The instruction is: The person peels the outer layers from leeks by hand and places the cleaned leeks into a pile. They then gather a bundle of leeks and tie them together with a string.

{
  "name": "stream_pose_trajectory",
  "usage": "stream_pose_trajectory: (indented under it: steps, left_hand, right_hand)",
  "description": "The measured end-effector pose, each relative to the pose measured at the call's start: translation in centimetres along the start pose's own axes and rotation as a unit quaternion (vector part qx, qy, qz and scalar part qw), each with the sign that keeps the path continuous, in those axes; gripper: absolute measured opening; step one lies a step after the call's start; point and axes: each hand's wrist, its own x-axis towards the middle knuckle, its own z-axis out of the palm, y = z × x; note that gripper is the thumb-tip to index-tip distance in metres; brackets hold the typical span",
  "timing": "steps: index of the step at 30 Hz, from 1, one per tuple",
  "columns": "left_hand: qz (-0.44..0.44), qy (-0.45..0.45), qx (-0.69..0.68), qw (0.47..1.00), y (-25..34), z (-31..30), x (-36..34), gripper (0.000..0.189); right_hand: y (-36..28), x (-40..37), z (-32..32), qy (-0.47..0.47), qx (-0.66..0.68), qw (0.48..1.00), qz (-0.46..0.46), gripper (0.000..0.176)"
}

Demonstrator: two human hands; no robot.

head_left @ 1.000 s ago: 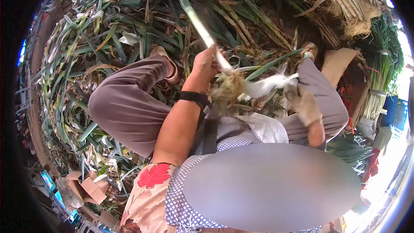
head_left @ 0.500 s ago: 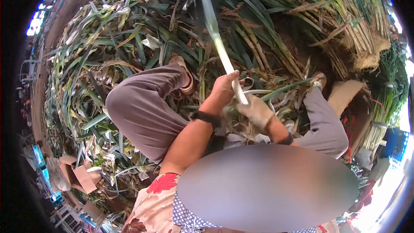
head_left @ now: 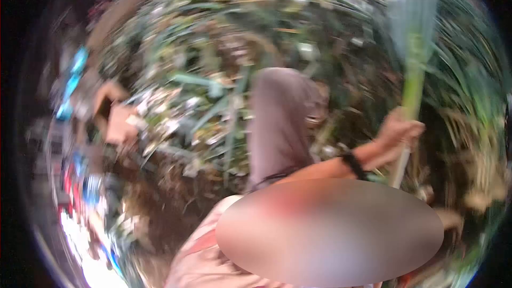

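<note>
My left hand (head_left: 397, 132), with a dark band on the wrist, is closed around the pale shaft of a leek (head_left: 413, 82). The leek stands nearly upright in view, green leaves at the top and white end below the hand. My right hand does not show; a smeared oval covers the lower middle of the view. Strong motion blur hides the fine detail of the fingers.
A heap of leek leaves and trimmings (head_left: 213, 37) spreads across the ground ahead and to the left. My bent knee (head_left: 280, 112) rises in the middle. An opened cardboard box (head_left: 121, 124) lies at the left. More leeks (head_left: 474, 96) lie at the right.
The view has swung left, so the box and heap appear further right and higher. The leek, held in my left hand, is now at the right. My right hand has dropped out of sight.
</note>
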Motion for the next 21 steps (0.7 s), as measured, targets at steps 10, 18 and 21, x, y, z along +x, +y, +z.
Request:
stream_pose_trajectory:
  steps: [10, 18, 21]
  left_hand:
    - [0.12, 0.26, 0.186, 0.94, 4.8, -5.0, -2.3, 0.029]
    - [0.166, 0.21, 0.193, 0.944, 6.8, -2.8, -5.3, 0.023]
    - [0.218, 0.19, 0.213, 0.933, 10.4, 1.1, -6.6, 0.02]
  right_hand:
    - [3.5, 1.0, 3.5, -0.119, -0.081, 0.983, -0.113, 0.04]
    - [6.7, 1.5, 2.8, -0.145, -0.124, 0.973, -0.128, 0.04]
    - [7.8, 2.2, 1.8, -0.156, -0.133, 0.966, -0.156, 0.04]
